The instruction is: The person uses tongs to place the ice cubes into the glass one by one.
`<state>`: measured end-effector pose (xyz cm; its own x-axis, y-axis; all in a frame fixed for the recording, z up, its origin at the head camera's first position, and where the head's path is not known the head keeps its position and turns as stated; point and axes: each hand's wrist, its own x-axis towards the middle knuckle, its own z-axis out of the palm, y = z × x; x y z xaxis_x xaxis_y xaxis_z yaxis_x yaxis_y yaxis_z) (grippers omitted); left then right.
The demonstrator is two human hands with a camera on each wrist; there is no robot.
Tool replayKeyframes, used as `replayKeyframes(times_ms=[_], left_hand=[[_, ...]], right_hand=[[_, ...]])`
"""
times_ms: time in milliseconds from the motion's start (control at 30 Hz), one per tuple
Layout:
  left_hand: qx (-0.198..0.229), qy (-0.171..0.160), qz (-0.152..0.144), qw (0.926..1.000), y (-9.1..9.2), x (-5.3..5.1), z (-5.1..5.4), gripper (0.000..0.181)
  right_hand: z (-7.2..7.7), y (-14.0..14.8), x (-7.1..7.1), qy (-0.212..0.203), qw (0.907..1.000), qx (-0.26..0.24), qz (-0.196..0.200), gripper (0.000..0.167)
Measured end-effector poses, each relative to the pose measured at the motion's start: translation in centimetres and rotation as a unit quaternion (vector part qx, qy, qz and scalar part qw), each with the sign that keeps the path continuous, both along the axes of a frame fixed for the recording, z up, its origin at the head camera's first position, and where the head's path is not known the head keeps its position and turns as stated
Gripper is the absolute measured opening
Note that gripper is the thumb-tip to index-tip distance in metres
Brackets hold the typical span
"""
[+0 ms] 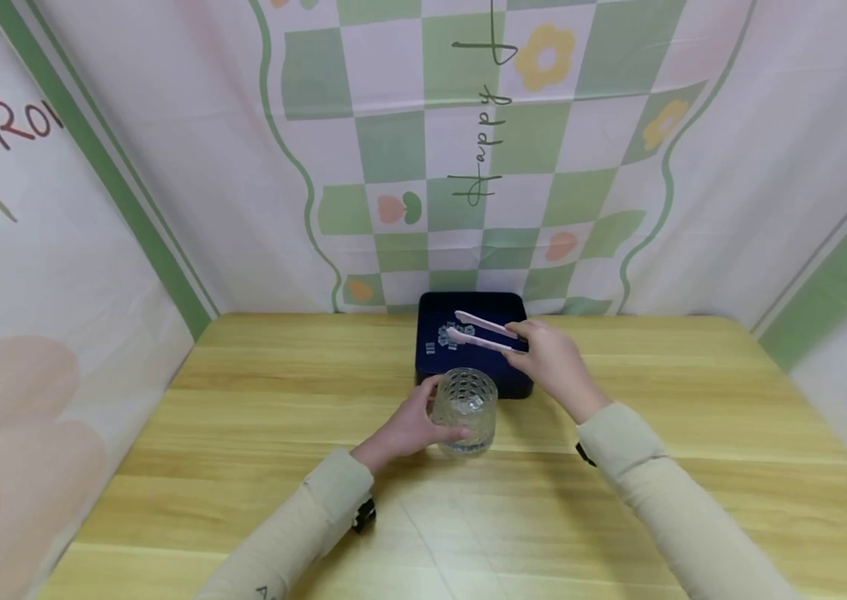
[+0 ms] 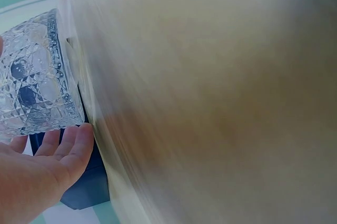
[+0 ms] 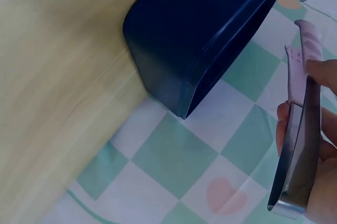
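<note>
A clear cut-glass tumbler (image 1: 466,410) is held in my left hand (image 1: 412,421), in front of a dark blue open box (image 1: 431,367). In the left wrist view the fingers of this hand (image 2: 45,174) curve round the faceted glass (image 2: 34,90). My right hand (image 1: 553,360) grips tongs (image 1: 485,323) with pale pink tips and metal arms. Over the box the two tips stand apart, nothing seen between them. Several small clear pieces or pale markings show inside the box; which, I cannot tell. The right wrist view shows the metal tongs (image 3: 310,140) up close.
The wooden table (image 1: 303,400) carries the box near its back edge. Behind hangs a cloth (image 1: 386,150) with green checks and flowers. More printed cloth (image 1: 78,333) closes off the left side.
</note>
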<state>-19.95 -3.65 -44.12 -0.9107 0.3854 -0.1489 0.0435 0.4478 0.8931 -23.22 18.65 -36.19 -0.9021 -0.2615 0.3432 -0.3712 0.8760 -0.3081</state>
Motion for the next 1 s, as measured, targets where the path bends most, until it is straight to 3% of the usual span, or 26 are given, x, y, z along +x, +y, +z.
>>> replayKeyframes(times_ms=[333, 1000], left_hand=[[0.004, 0.009, -0.008, 0.9999, -0.1, -0.1, -0.1, 0.096], [0.012, 0.001, -0.004, 0.9999, -0.4, -0.2, -0.1, 0.095]], right_hand=[[-0.9, -1.8, -2.5, -0.069, 0.9967, 0.042, -0.007, 0.034], [-2.7, -3.3, -4.4, -0.118, 0.9913, 0.055, 0.021, 0.037]])
